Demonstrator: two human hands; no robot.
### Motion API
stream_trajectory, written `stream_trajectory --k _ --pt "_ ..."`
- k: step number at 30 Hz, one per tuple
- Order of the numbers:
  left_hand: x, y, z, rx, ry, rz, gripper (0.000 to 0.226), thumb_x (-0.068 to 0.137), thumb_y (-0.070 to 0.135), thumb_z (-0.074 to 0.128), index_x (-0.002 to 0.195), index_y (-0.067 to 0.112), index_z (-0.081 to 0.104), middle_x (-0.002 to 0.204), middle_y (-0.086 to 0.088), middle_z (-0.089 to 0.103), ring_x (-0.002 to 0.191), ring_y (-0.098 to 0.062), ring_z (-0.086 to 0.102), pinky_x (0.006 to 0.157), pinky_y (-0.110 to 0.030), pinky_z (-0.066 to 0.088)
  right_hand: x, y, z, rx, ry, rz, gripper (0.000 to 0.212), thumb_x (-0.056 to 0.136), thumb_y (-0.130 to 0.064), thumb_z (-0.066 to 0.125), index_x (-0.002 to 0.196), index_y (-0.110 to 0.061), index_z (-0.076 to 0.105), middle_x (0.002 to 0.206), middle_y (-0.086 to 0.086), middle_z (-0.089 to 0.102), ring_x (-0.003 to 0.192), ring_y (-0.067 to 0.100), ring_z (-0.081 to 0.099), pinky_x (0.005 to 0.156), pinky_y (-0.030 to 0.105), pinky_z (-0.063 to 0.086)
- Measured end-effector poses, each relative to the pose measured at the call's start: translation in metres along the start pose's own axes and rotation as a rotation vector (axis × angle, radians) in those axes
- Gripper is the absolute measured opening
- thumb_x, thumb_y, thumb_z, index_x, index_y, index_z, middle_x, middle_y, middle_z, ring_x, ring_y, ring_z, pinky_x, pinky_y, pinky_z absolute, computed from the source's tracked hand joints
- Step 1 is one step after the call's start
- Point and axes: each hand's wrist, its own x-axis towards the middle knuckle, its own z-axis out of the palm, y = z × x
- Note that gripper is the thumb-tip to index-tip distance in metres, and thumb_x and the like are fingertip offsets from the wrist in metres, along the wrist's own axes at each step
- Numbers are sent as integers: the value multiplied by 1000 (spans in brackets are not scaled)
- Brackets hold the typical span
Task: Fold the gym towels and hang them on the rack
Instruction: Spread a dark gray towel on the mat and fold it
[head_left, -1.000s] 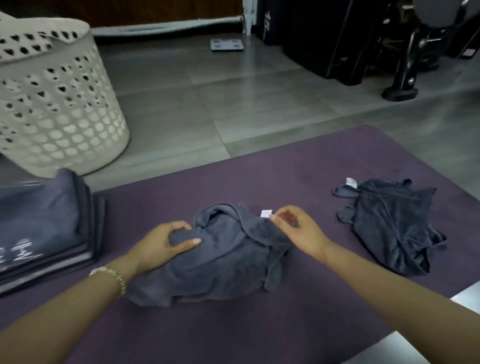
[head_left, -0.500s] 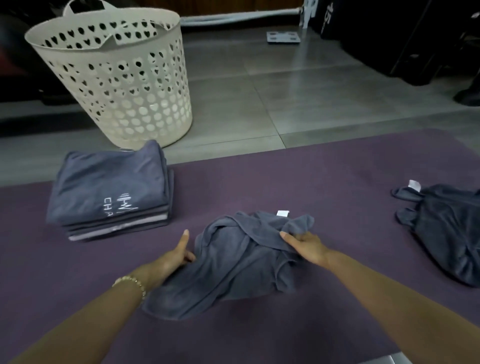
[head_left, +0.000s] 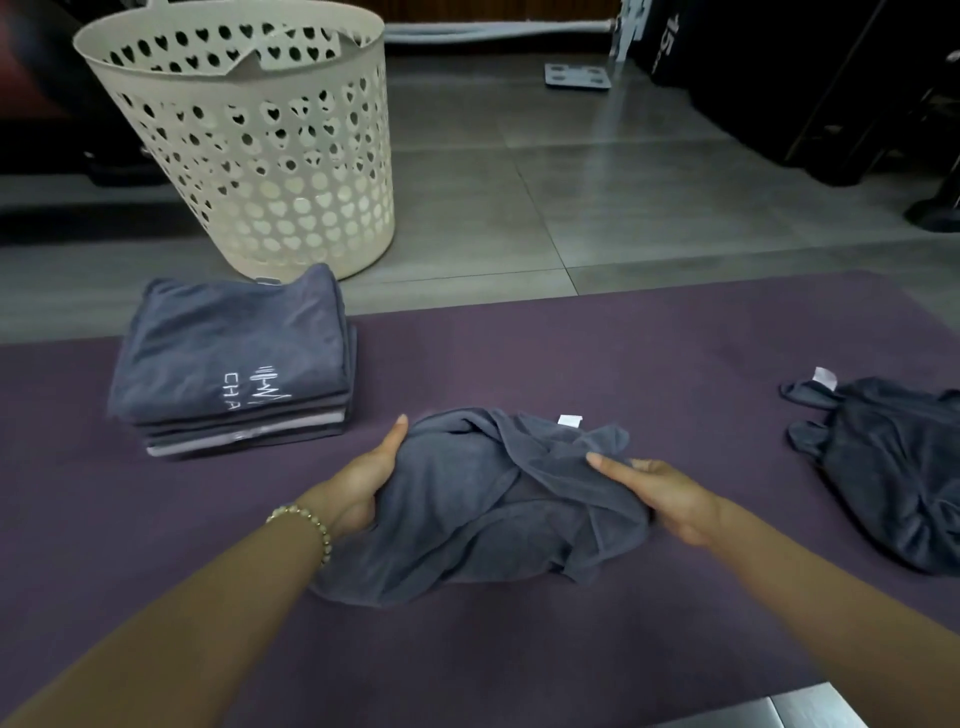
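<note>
Right hand (head_left: 662, 491): forefinger lies straight over a fold of the crumpled towel (head_left: 483, 509), the other fingers tucked round the cloth, gripping it. Left hand (head_left: 363, 483) cups the opposite side, thumb up, fingers hidden underneath, so can't tell its grip. The towel's lying mid purple mat (head_left: 571, 353), folded stack (head_left: 228, 364) to its left, second towel (head_left: 893, 467) off right.
</note>
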Motion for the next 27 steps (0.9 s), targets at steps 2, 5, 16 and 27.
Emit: stream_trajectory --k 2,5,16,27 --pt "-7 8 7 -25 -106 55 53 90 58 45 116 16 64 114 -9 69 105 -23 64 84 -36 52 -6 -8 1 204 -17 -56 59 70 -49 70 116 -11 67 109 5 72 101 17 68 87 30 52" --pt "-23 26 23 -45 -146 214 43 96 45 45 126 14 53 124 -13 63 110 -24 61 91 -40 51 -23 -32 10 331 -52 -101 53 79 -48 62 116 -10 66 113 8 70 103 18 68 85 30 53" --pt "-179 183 62 -9 -133 858 23 94 29 54 94 12 69 82 -3 74 76 -12 69 73 -22 56 -123 -230 103 348 -138 -517 56 64 -50 70 104 -10 70 97 10 74 90 20 71 73 27 56" --pt "-419 364 30 -13 -77 1370 29 93 34 56 88 10 69 72 -3 73 66 -13 70 57 -21 53 -294 -457 170 543 -181 -1086 37 84 -38 68 104 -7 68 93 10 74 83 21 72 78 34 59"
